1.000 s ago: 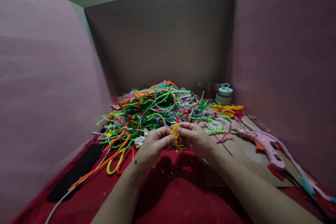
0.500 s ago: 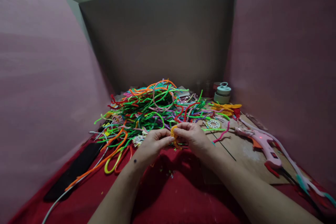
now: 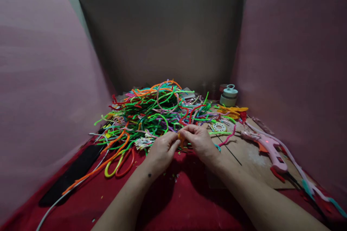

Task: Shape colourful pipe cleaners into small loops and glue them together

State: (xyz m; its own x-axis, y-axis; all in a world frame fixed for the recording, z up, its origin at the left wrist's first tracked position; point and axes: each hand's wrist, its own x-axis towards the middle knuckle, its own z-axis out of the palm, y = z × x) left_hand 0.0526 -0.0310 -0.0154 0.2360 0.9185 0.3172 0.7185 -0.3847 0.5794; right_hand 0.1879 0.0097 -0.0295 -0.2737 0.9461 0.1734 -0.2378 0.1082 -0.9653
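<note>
My left hand (image 3: 162, 149) and my right hand (image 3: 200, 140) meet over the red cloth (image 3: 173, 202), fingertips pinched together on a small orange pipe cleaner piece (image 3: 180, 138). Only a sliver of that piece shows between the fingers. Just behind the hands lies a big tangled heap of pipe cleaners (image 3: 157, 110) in green, orange, pink, red and purple.
A pink hot glue gun (image 3: 267, 146) lies on a wooden board (image 3: 252, 158) at the right, its cord trailing off right. Tape rolls (image 3: 229, 96) stand at the back. Orange and yellow shapes (image 3: 233, 111) lie near them. A black strip (image 3: 73, 173) lies left. Pink walls close both sides.
The orange piece was a visible loop between my fingers; now both hands have closed tighter round it and most of it is hidden. The view has shifted slightly.
</note>
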